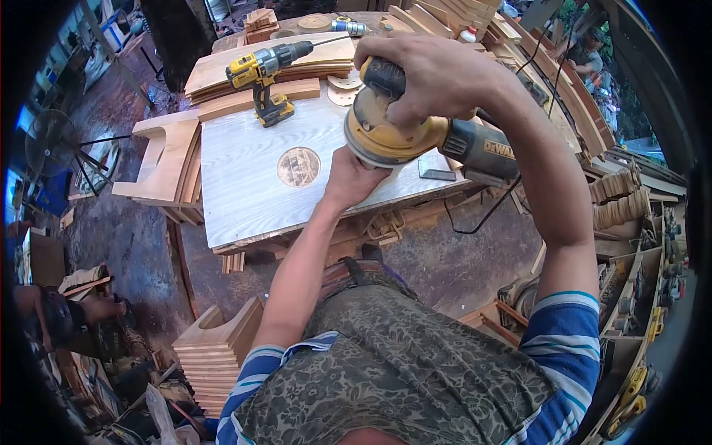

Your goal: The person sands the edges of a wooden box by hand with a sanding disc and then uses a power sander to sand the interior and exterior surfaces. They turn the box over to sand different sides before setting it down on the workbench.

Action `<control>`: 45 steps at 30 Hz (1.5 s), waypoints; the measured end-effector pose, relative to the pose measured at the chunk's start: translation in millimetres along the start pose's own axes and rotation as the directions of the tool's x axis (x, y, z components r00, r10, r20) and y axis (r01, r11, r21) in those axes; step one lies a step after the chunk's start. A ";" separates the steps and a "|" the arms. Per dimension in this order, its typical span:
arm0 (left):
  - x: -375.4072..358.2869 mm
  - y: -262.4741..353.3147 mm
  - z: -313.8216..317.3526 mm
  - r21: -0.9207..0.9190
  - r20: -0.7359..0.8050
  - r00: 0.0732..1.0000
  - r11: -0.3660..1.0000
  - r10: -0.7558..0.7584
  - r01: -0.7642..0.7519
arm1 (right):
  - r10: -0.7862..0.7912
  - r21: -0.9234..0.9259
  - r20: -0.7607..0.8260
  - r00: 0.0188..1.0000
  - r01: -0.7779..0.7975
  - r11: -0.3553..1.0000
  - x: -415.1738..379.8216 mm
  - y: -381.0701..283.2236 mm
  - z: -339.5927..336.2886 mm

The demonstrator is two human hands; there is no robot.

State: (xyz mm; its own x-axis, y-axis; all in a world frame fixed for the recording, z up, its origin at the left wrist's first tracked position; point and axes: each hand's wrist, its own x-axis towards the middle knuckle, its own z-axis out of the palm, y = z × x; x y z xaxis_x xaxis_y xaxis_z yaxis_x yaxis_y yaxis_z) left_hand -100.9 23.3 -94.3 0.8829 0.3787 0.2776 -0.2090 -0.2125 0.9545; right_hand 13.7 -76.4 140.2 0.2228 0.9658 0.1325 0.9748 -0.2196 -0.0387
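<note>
My right hand (437, 78) is wrapped round the top of a yellow and black random orbital sander (397, 137), which is lifted and tilted above the workbench. My left hand (352, 178) grips the sander's lower edge near the pad. Its fingertips are partly hidden beneath the tool. A dust canister (486, 150) sticks out from the sander's right side. Left of my hands, a yellow cordless drill (263, 78) stands upright on its battery. Pale sanding discs (343, 95) lie just behind the sander. A dark flat block (435, 167) rests below the dust canister.
The bench has a light wood-grain top (241, 178) with a round inset (298, 167). Curved wooden panels (167, 159) lean at its left side, and more are stacked on the floor (211, 356). A black cord (489, 215) hangs at right. Other people are at far left and upper right.
</note>
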 end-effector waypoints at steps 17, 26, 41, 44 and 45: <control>-2.9 4.1 -3.1 -0.029 -0.050 0.999 0.999 0.019 -0.021 | 0.040 0.029 0.059 0.997 -0.042 0.999 5.8 0.2 -4.2; -7.4 8.5 -3.0 -0.051 -0.051 0.999 0.999 -0.014 0.012 | 0.071 0.054 0.102 0.992 -0.077 0.996 4.4 9.3 -8.0; -14.8 4.3 -1.3 -0.106 -0.064 0.998 0.994 -0.006 -0.001 | 0.330 -0.014 0.115 0.937 -0.330 0.944 0.1 33.6 -12.8; -12.4 -2.5 -5.2 -0.092 -0.059 0.998 0.996 -0.022 0.017 | 0.345 0.007 0.105 0.933 -0.348 0.938 -2.9 60.8 -9.4; -11.2 -3.3 -6.5 -0.120 -0.050 0.999 0.993 -0.007 0.001 | 0.359 -0.013 0.134 0.924 -0.360 0.933 -4.7 59.3 -14.8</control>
State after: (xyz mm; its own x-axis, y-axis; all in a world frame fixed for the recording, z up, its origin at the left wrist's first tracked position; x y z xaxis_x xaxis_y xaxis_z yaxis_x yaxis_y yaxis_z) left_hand -112.9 25.6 -99.8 0.8623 0.4245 0.2759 -0.2568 -0.1029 0.9610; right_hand 70.6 -96.0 151.9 0.5546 0.8318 -0.0240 0.8290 -0.5547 -0.0711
